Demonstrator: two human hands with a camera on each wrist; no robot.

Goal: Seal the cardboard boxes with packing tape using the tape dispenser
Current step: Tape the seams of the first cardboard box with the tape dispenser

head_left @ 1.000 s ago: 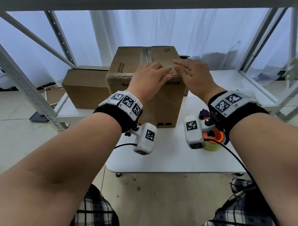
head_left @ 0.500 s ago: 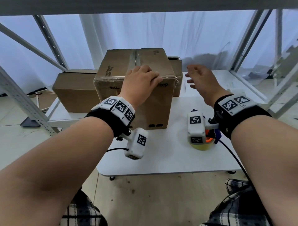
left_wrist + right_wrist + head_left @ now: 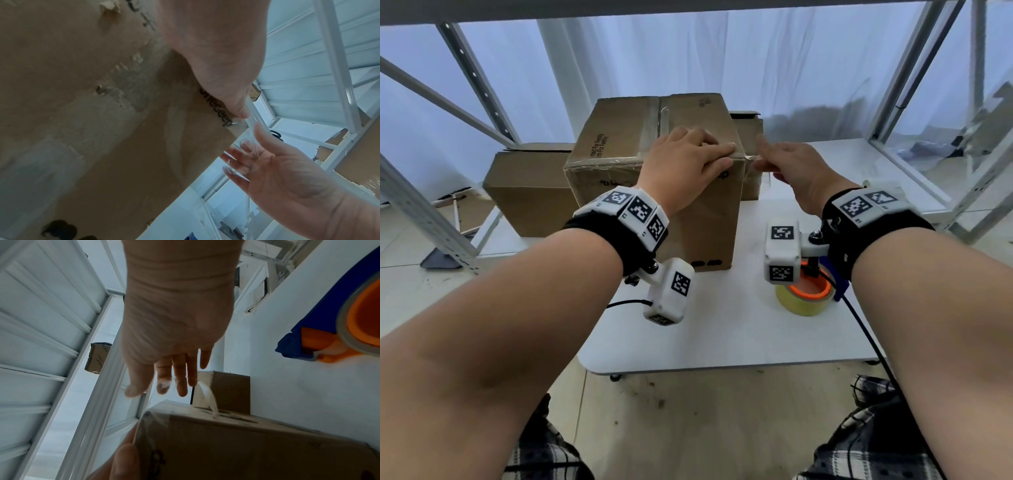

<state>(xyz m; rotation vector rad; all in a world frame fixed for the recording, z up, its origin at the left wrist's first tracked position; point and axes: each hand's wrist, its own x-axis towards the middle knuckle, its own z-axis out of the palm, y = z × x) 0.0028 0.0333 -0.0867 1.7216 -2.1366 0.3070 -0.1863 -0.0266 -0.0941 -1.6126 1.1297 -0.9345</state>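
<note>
One tape dispenser (image 3: 804, 294) idle, behind the right wrist, untouched. Two hands up: left hand (image 3: 685, 164) flat, fingers straight, pressing tape on the tall box (image 3: 654, 192); right hand (image 3: 791, 168) spread wide, loose tape strip (image 3: 252, 113) stuck at its fingertips. Smoothing step, probably; next, pressing that tail down the side. Three boxes counted.
</note>
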